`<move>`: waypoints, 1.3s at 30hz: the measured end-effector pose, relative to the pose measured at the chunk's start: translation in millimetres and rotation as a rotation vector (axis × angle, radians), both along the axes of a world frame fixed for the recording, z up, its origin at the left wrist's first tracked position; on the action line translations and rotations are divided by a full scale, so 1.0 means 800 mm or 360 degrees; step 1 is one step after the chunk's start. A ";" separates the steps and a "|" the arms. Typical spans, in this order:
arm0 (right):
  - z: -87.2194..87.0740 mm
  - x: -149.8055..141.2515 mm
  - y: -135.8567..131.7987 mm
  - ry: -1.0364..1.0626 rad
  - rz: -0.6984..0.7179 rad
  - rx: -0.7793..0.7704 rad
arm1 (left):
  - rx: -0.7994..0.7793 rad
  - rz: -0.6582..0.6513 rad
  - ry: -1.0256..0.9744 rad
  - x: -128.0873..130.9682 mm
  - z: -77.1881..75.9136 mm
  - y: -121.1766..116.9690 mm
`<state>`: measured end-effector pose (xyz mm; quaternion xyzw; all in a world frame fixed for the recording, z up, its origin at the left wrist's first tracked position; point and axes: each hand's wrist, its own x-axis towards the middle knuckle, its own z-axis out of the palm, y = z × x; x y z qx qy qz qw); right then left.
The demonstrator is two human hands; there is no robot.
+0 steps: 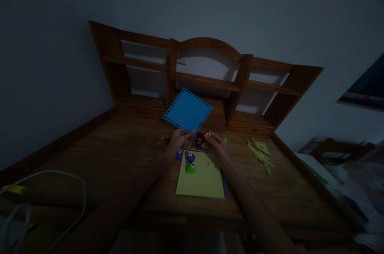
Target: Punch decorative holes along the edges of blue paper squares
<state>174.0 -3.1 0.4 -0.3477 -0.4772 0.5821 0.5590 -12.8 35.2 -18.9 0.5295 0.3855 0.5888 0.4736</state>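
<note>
head cam | looks forward and down over desk [126, 154] | near | single view, wall behind

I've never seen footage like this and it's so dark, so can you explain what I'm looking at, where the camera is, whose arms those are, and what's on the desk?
There is no machine here. The single picture comes from a camera worn on a person's head, looking forward and down, so the two bare arms reaching in from below are that person's own. They work at a wooden desk with a shelf unit at the back. The left hand holds up a blue paper square with small holes punched along its edges. The right hand grips a small red-and-white craft punch. Below the hands lies a yellow sheet on a stack of coloured paper, with a purple punch and a green punch on it. Yellow paper scraps lie to the right.
</note>
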 end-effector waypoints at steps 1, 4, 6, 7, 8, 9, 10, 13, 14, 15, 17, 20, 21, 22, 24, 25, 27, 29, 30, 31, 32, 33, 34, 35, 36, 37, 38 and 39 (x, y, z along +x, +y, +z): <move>-0.001 0.001 0.001 0.0022 0.0001 -0.0023 | 0.0016 -0.0028 0.0018 0.000 0.001 -0.001; 0.000 0.003 0.001 -0.0002 0.0041 -0.0037 | 0.0049 -0.0062 0.0031 0.002 0.006 -0.006; 0.000 0.004 0.000 -0.0041 0.0039 -0.0020 | 0.0042 -0.0049 0.0051 0.003 0.009 -0.009; 0.000 0.004 0.000 -0.0048 0.0030 -0.0007 | 0.0041 -0.0049 0.0061 0.004 0.010 -0.010; -0.001 0.004 -0.001 -0.0047 0.0015 0.0003 | 0.0046 -0.0051 0.0064 0.005 0.011 -0.011; -0.001 0.004 0.000 -0.0043 0.0000 0.0008 | 0.0053 -0.0054 0.0062 0.006 0.011 -0.012; -0.002 0.004 0.000 -0.0040 -0.0009 0.0010 | 0.0056 -0.0060 0.0063 0.007 0.011 -0.012; -0.005 0.003 0.002 -0.0048 -0.0004 0.0018 | 0.0052 -0.0064 0.0076 0.009 0.010 -0.012; -0.005 0.003 0.002 -0.0059 0.0001 0.0021 | 0.0045 -0.0061 0.0087 0.010 0.011 -0.013; -0.005 0.003 0.002 -0.0068 0.0006 0.0022 | 0.0040 -0.0057 0.0094 0.010 0.012 -0.014; -0.005 0.002 0.001 -0.0078 0.0003 0.0015 | 0.0042 -0.0042 0.0094 0.011 0.015 -0.017; -0.003 0.002 0.000 -0.0071 0.0012 0.0001 | 0.0071 -0.0041 0.0107 0.011 0.019 -0.020; -0.003 0.002 0.000 -0.0066 0.0014 -0.0005 | 0.0076 -0.0040 0.0116 0.011 0.019 -0.020; -0.003 0.002 0.000 -0.0060 0.0015 -0.0012 | 0.0078 -0.0034 0.0126 0.011 0.019 -0.020; -0.003 0.002 0.000 -0.0047 0.0018 -0.0020 | 0.0084 -0.0025 0.0141 0.011 0.016 -0.018; -0.003 0.002 0.001 -0.0039 0.0020 -0.0018 | 0.0094 -0.0027 0.0144 0.010 0.013 -0.017; -0.004 0.002 0.001 -0.0026 0.0028 -0.0016 | 0.0122 -0.0047 0.0143 0.010 0.009 -0.015; -0.004 0.002 0.002 -0.0015 0.0022 -0.0037 | 0.0130 -0.0065 0.0142 0.010 0.007 -0.014; -0.003 0.002 0.002 -0.0010 0.0016 -0.0051 | 0.0122 -0.0062 0.0153 0.011 0.006 -0.014; -0.003 0.002 0.001 -0.0004 0.0011 -0.0060 | 0.0113 -0.0054 0.0172 0.011 0.006 -0.014; -0.003 0.002 0.001 0.0001 0.0010 -0.0060 | 0.0104 -0.0043 0.0193 0.011 0.006 -0.015; -0.002 0.002 0.001 0.0004 0.0011 -0.0054 | 0.0100 -0.0033 0.0213 0.011 0.006 -0.015; -0.002 0.002 0.000 0.0007 0.0009 -0.0045 | 0.0105 -0.0026 0.0229 0.011 0.007 -0.016; -0.002 0.002 0.000 0.0007 0.0009 -0.0040 | 0.0115 -0.0025 0.0237 0.011 0.007 -0.016; -0.002 0.002 0.000 0.0004 0.0008 -0.0038 | 0.0127 -0.0024 0.0237 0.011 0.007 -0.016; -0.002 0.002 0.000 -0.0002 0.0013 -0.0040 | 0.0136 -0.0019 0.0239 0.010 0.007 -0.015; -0.002 0.002 0.000 -0.0008 0.0016 -0.0039 | 0.0146 -0.0008 0.0245 0.010 0.008 -0.015; -0.003 0.002 0.001 -0.0013 0.0022 -0.0038 | 0.0160 0.0011 0.0257 0.009 0.008 -0.014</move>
